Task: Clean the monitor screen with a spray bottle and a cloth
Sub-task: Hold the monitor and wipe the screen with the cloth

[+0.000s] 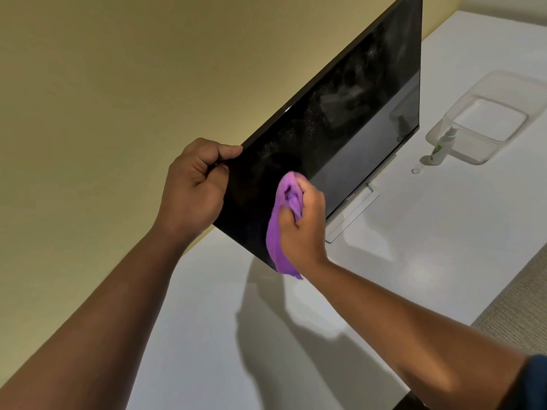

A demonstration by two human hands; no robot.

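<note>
A black monitor (pixel 349 113) stands on a white desk, its dark screen speckled with fine spray droplets and smears. My left hand (pixel 194 187) grips the monitor's upper left corner, thumb on the front bezel. My right hand (pixel 302 226) holds a bunched purple cloth (pixel 279 232) and presses it against the lower left part of the screen. A small white spray bottle (pixel 442 146) with a green label stands on the desk to the right of the monitor, against a clear tub.
A clear plastic tub (pixel 491 119) sits at the desk's right. A small clear cap (pixel 416 170) lies near the bottle. The monitor's silver stand (pixel 352 214) rests on the white desk (pixel 414 232). A yellow wall is behind; carpet shows at lower right.
</note>
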